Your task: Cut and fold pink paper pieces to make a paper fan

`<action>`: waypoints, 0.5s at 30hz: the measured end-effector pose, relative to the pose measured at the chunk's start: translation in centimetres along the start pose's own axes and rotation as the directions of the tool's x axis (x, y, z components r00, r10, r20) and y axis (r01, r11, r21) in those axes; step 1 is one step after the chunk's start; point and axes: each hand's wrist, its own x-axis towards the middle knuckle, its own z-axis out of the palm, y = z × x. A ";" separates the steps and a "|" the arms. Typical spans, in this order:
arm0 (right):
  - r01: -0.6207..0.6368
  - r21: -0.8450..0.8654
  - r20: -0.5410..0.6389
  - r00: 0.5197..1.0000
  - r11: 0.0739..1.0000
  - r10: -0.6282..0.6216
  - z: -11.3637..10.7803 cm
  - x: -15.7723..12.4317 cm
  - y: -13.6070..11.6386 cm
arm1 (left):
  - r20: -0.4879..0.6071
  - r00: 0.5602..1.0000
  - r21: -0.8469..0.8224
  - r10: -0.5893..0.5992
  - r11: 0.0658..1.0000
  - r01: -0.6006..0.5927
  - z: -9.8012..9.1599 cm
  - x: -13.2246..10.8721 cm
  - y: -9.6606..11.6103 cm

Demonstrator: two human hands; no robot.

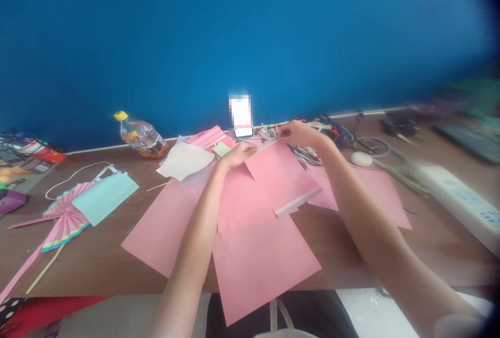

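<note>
A pink sheet of paper (278, 171) with pale strips along its far and near edges lies tilted over other pink sheets. At the left end of its far strip is my left hand (237, 155), fingers closed on the edge. My right hand (297, 132) pinches the other end of that strip, fingertips together. Beneath and around it spread more pink sheets: one at the front (261, 267) overhanging the table edge, one at the left (160, 228), and one at the right (375, 192) partly behind my right forearm.
A folded pink paper fan (72, 210) and a light-blue mask (105, 197) lie left on the brown table (117, 275). Behind stand a yellow-capped bottle (142, 137) and a bright phone screen (241, 111) near the blue wall. A white power strip (461, 197) and cables sit right.
</note>
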 end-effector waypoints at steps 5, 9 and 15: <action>0.001 0.057 -0.064 0.998 0.998 0.003 0.6 0.4 0.6 | 0.063 0.998 0.033 0.014 0.999 -0.016 -0.2 0.1 -0.1; -0.006 0.093 -0.127 0.992 0.996 0.018 1.2 0.6 0.8 | 0.059 0.998 0.033 0.017 0.999 -0.019 -0.3 0.2 -0.1; 0.006 0.157 -0.125 0.992 0.988 0.014 1.5 0.7 0.6 | 0.063 0.997 0.023 -0.040 0.999 0.038 -0.3 -0.4 -0.5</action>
